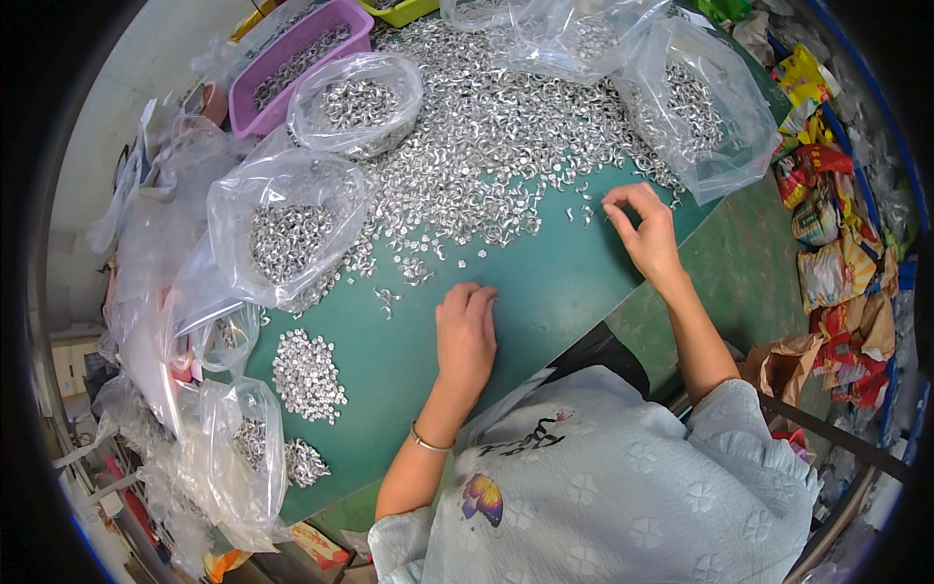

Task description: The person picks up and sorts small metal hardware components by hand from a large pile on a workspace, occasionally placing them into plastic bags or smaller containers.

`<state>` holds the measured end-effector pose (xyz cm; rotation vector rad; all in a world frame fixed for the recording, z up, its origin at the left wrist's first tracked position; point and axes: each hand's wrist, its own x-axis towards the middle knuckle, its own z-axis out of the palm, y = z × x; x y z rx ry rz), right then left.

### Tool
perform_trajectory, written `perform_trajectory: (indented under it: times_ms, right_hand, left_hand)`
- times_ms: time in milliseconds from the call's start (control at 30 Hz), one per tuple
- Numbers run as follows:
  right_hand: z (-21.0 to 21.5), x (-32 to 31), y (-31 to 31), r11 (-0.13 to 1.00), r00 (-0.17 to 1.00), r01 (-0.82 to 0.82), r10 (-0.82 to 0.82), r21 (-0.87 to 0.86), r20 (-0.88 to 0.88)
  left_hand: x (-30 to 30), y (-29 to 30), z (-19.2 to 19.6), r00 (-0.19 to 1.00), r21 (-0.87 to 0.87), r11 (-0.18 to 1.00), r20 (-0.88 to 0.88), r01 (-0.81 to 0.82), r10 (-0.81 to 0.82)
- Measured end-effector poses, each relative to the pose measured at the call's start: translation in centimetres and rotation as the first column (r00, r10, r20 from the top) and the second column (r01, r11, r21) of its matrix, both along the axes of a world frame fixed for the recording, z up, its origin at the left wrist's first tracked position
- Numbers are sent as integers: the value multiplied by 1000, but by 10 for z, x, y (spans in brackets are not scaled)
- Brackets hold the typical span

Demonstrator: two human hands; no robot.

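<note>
My left hand (465, 334) rests over the green tabletop (555, 282), its fingers curled together and pressed down; whatever they hold, if anything, is hidden. To the right, my right hand (645, 234) is bent with thumb and forefinger close together at the edge of the loose parts. What lies between those fingertips is too small to make out. A broad heap of small, shiny, curved metal pieces (506, 117) spreads beyond both hands. A few loose metal pieces (581, 209) lie just left of my right fingertips, and a small cluster (386, 300) sits left of my left hand.
Clear plastic bags of metal pieces stand at left (229, 229) and far right (749, 146). A purple basket (248, 102) is at the far left. Near the left edge lies a separate pile of small round metal pieces (307, 375). Colourful packets (827, 277) line the right side.
</note>
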<state>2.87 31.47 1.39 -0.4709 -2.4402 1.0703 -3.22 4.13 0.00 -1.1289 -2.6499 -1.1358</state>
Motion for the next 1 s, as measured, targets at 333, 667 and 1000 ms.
perform_trajectory:
  times_ms: [333, 667, 1000]
  right_hand:
    - [0, -1, -3, 903, 1000, 18, -18, 429, -5]
    - [-6, 9, -43, 872, 997, -75, 60, 485, 47]
    - [-6, -4, -33, 876, 993, -111, 112, 470, 25]
  left_hand:
    - [3, 4, 7, 998, 3, 999, 45, -33, 33]
    - [7, 17, 0, 999, 14, 999, 24, 30, -31]
    - [8, 19, 2, 998, -11, 999, 40, 47, -47]
